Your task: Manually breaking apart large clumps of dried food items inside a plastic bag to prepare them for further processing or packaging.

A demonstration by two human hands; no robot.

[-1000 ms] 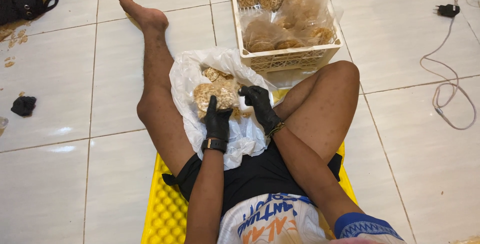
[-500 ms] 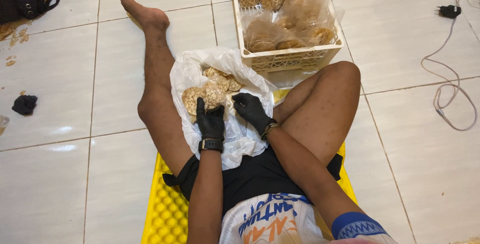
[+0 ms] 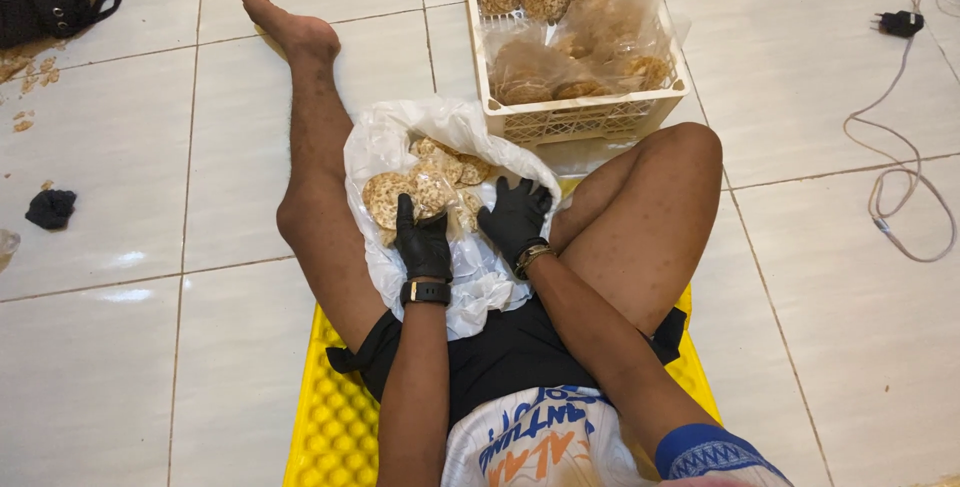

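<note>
Left hand [image 3: 421, 242]: black-gloved fingers curled closed over round brown crackers [image 3: 400, 195].
Right hand [image 3: 514, 219]: fingers spread, resting flat on clear plastic bag [image 3: 380, 142] between the legs.
Bag: held crackers.
White plastic crate [image 3: 575, 112]: held bagged crackers.

Bright, even indoor light (soft glare on tiles [image 3: 130, 267]).

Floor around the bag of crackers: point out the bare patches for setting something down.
Bare tile lies left of the outstretched leg, up to the black cloth, and right of the bent knee, before the cable. Crowded: between the legs, where both hands, left hand and right hand, work the plastic bag against the crate.
</note>
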